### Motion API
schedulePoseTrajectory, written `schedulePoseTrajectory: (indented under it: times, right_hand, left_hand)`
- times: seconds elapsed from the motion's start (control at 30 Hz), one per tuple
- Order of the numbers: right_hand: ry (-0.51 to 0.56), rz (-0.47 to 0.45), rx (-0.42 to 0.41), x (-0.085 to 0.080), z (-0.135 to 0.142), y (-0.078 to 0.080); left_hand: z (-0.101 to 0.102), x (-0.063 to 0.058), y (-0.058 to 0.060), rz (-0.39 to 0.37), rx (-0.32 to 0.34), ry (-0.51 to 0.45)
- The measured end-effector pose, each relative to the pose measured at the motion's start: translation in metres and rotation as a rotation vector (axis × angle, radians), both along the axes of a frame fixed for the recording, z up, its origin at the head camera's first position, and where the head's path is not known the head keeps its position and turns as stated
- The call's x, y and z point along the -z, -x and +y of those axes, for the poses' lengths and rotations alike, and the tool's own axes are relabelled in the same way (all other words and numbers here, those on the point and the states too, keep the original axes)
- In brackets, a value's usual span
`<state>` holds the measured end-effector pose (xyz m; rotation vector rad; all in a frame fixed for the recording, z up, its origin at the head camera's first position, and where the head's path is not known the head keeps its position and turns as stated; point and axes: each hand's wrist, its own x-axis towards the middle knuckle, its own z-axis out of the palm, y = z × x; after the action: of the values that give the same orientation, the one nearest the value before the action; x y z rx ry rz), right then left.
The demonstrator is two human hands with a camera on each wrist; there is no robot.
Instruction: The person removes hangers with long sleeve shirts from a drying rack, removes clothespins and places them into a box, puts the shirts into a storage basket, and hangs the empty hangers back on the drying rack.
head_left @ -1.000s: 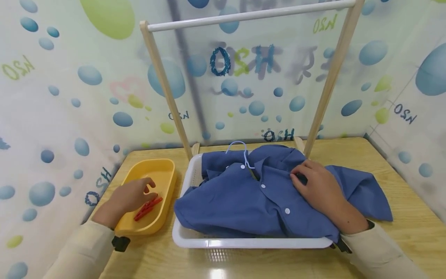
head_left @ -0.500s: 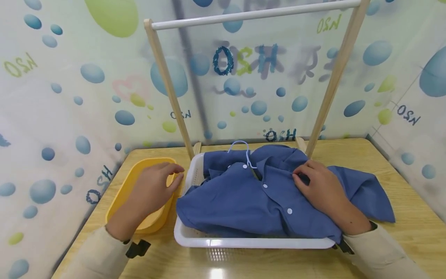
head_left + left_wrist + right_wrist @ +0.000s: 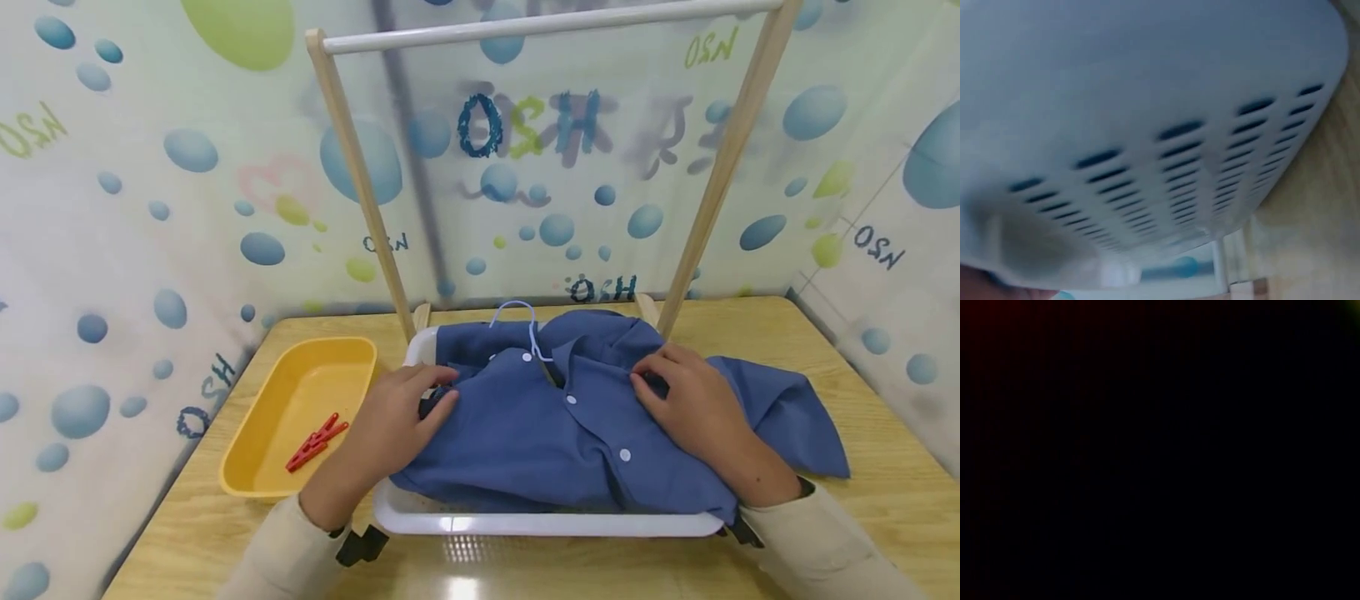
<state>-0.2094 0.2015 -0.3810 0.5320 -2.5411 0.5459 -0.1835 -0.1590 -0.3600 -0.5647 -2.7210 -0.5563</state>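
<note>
A dark blue shirt point(image 3: 510, 442) with white buttons lies heaped in a white basket point(image 3: 555, 524), one part hanging over the right side. The hook of a light-coloured hanger point(image 3: 513, 303) sticks up at its collar. My left hand point(image 3: 386, 425) is at the shirt's left side, thumb and fingers apart over dark folds. On the right side my right hand point(image 3: 701, 417) pinches the cloth between thumb and fingers. The left wrist view shows the basket's slotted wall, with a bit of the left hand point(image 3: 991, 289) in the corner. The right wrist view is almost black.
A yellow tray point(image 3: 247, 450) to the left holds red clothespins point(image 3: 318, 442). Behind the basket stands a wooden rack point(image 3: 360, 183) with a white rail point(image 3: 555, 27). All stand on a wooden table point(image 3: 750, 333) before a patterned curtain point(image 3: 465, 242).
My left hand has moved right from over the clothespins in the yellow tray to the shirt's left side. The right hand has stayed on the shirt.
</note>
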Motion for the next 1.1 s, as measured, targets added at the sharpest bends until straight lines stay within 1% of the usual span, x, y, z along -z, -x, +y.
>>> schedulePoseTrajectory:
  times: [0.13, 0.23, 0.37, 0.47, 0.63, 0.8, 0.97, 1.1]
  right_hand:
    - [0.001, 0.002, -0.005, 0.001, -0.001, 0.000]
    - [0.002, 0.018, -0.014, 0.001, -0.001, -0.001]
    - [0.014, 0.047, -0.014, 0.000, 0.000, 0.000]
    - [0.016, 0.053, -0.011, 0.000, 0.001, 0.000]
    - [0.007, 0.044, -0.016, 0.002, -0.001, 0.002]
    - [0.011, 0.040, -0.017, 0.005, -0.001, 0.003]
    - [0.006, 0.043, -0.018, 0.005, -0.001, 0.004]
    - [0.007, 0.050, -0.017, 0.004, 0.000, 0.004]
  left_hand:
    - [0.000, 0.008, 0.000, -0.053, -0.014, -0.003]
    - [0.000, 0.011, 0.000, -0.069, -0.004, 0.002]
    - [0.002, 0.011, 0.003, -0.055, 0.041, 0.007]
    - [0.002, 0.011, 0.005, -0.055, 0.059, 0.006]
    - [-0.001, 0.016, 0.007, -0.077, 0.063, -0.015]
    - [-0.002, 0.018, 0.007, -0.082, 0.066, -0.025]
    - [-0.002, 0.017, 0.006, -0.092, 0.066, -0.028]
    - [-0.001, 0.016, 0.008, -0.101, 0.075, -0.054]
